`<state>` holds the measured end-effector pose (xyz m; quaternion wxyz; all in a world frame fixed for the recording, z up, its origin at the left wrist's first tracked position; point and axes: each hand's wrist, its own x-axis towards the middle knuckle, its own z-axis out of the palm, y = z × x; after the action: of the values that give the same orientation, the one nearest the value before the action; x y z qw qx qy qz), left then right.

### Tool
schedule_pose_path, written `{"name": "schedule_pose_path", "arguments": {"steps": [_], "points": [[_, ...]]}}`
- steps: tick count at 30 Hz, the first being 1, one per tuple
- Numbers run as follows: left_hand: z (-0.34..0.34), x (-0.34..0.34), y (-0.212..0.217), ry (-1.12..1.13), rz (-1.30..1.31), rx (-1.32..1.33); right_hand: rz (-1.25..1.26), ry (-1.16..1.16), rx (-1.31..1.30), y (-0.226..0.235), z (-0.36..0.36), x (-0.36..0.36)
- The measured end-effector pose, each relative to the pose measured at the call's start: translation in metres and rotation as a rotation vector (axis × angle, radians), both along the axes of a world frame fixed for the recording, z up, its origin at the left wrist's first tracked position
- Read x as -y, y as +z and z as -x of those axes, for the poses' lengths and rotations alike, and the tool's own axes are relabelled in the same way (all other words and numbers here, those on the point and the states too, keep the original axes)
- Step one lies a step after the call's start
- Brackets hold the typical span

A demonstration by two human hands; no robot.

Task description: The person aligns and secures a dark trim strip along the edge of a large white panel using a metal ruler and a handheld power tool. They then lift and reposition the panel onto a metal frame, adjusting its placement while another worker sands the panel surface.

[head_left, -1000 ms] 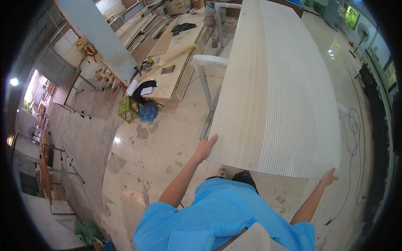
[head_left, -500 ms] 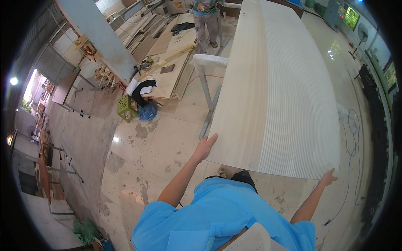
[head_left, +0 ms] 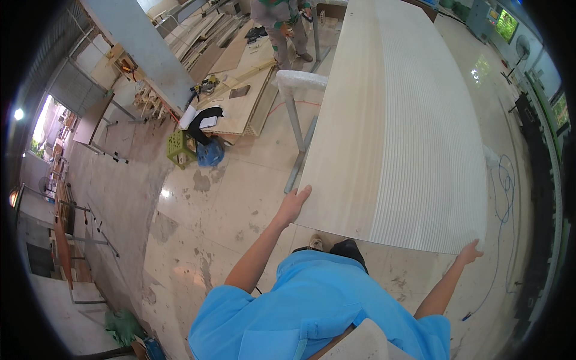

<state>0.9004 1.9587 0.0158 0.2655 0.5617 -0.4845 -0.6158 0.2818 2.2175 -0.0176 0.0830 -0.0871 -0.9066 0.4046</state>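
Observation:
A large pale wooden panel [head_left: 351,138] stretches away from me, plain on its left part and finely grooved lengthwise on its right. It rests over a metal stand [head_left: 292,117] whose top bar is wrapped in clear plastic. My left hand [head_left: 292,206] grips the panel's near left corner, thumb on top and fingers hidden beneath. At the near right corner my right hand [head_left: 470,252] holds the edge, its fingers partly hidden by the panel.
Left of the panel, a low stack of boards [head_left: 249,108] carries tools and a dark cloth. A green plastic stool [head_left: 179,148] and a blue bag [head_left: 210,153] stand by it. Another person [head_left: 282,30] is beyond. A blue hose [head_left: 507,192] lies on the right floor.
The other person has moved slightly left and nearer, toward the boards. My hands keep their hold on the panel, whose near edge sits marginally higher in view.

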Motion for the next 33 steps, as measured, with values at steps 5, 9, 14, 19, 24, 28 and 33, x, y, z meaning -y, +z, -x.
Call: {"name": "schedule_pose_path", "arguments": {"steps": [5, 9, 14, 19, 24, 28, 33], "points": [[-0.002, 0.002, -0.013, 0.011, 0.021, 0.051, 0.011, -0.006, -0.004, -0.003, 0.004, -0.001], [-0.003, 0.003, -0.029, 0.001, 0.009, -0.001, -0.032, 0.005, 0.000, -0.004, 0.008, -0.004], [-0.003, 0.005, -0.031, 0.012, -0.002, 0.052, -0.014, 0.012, 0.035, -0.001, 0.010, -0.004], [-0.002, 0.005, -0.024, 0.003, -0.036, 0.031, 0.014, 0.004, 0.026, 0.001, 0.005, -0.002], [-0.003, 0.005, -0.029, -0.014, -0.026, -0.001, 0.034, 0.016, 0.027, 0.001, 0.005, -0.003], [-0.002, 0.006, -0.035, 0.014, -0.019, 0.037, 0.022, 0.004, 0.032, 0.002, 0.006, -0.003], [-0.003, 0.005, -0.032, -0.009, -0.049, 0.000, 0.036, -0.012, 0.028, 0.003, 0.003, 0.000]]}}
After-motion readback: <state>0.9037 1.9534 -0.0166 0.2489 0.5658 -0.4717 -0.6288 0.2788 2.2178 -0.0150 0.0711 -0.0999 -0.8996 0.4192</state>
